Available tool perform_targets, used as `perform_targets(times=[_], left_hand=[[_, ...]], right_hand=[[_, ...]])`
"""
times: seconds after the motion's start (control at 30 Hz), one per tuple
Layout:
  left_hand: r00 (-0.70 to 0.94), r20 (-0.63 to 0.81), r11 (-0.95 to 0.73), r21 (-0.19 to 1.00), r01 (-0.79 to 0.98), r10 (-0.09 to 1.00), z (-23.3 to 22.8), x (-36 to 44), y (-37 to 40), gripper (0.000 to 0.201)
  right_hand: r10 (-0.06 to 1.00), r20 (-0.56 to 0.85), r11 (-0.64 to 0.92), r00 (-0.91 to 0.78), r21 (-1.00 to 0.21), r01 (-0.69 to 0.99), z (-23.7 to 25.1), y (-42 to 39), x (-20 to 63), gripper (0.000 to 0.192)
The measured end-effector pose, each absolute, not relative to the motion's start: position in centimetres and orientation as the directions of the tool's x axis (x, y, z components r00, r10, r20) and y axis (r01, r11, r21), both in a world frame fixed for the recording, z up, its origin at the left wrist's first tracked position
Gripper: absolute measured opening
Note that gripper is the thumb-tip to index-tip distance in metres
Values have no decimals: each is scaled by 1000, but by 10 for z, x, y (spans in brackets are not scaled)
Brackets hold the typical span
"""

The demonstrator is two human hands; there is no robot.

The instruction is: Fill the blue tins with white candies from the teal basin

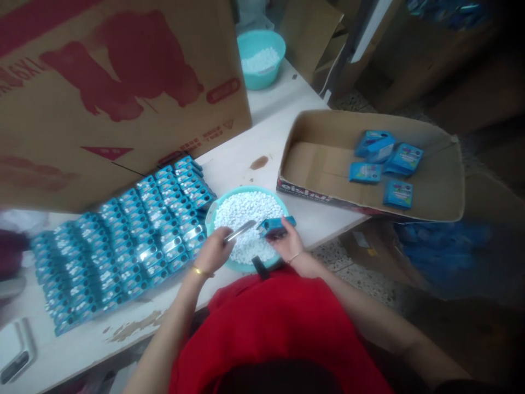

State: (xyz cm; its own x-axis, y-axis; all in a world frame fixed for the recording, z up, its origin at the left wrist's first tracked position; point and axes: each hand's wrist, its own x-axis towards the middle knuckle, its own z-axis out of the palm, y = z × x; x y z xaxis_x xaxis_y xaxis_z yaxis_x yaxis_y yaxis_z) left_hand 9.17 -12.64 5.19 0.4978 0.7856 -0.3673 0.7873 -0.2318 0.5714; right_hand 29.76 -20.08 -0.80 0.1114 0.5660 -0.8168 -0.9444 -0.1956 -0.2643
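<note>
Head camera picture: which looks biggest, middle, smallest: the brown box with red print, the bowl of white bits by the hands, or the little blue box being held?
1. Brown box with red print
2. Bowl of white bits
3. Little blue box, held in the right hand

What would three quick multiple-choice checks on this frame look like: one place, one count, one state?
1. Where do the finished blue packs lie?
A. in the open cardboard box
B. in the far bowl
C. on the floor

2. How many teal bowls show?
A. one
B. two
C. four

3. What does the right hand hold?
A. nothing
B. a phone
C. a small blue box

Key: A, packs rest on the box's floor; B, near bowl and far bowl; C, fingers grip it over the white pellets, while the left hand holds a metal tool.
</note>
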Motion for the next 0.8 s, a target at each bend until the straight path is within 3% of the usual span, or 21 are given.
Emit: perform_targets(times=[0.07,0.17,0.27,0.4,0.53,0.63,0.7,0.8], left_hand=[[402,-400,-85,614,784,824,37,91,-134,22],[326,-284,-12,737,675,901,29,97,-148,38],[427,-75,-192,813,549,901,28,108,-154,54],[605,31,-428,736,525,796,25,120,-149,32],[568,88,-454,705,545,818,31,115,-131,25],[476,140,-441,657,611,868,43,98,-109,26],[439,161,-443,591,674,884,50,83,-91,27],[389,156,-413,485,771,908,52,58,-64,25]], right_hand=[[555,-823,-204,124,-280,-938,-7,-199,294,28],[578,-810,-243,102,-291,-925,-6,-198,286,30],[619,-780,-256,90,-309,-916,-7,-197,275,26],[699,-711,-215,81,-317,-924,-5,-192,265,28],[746,-665,-327,18,-391,-860,3,-187,269,45],[781,-610,-438,131,-686,-581,4,-187,283,49],[858,-433,-372,276,-895,-247,-1,-188,298,42],[884,-163,-271,439,-942,196,-15,-184,326,45]])
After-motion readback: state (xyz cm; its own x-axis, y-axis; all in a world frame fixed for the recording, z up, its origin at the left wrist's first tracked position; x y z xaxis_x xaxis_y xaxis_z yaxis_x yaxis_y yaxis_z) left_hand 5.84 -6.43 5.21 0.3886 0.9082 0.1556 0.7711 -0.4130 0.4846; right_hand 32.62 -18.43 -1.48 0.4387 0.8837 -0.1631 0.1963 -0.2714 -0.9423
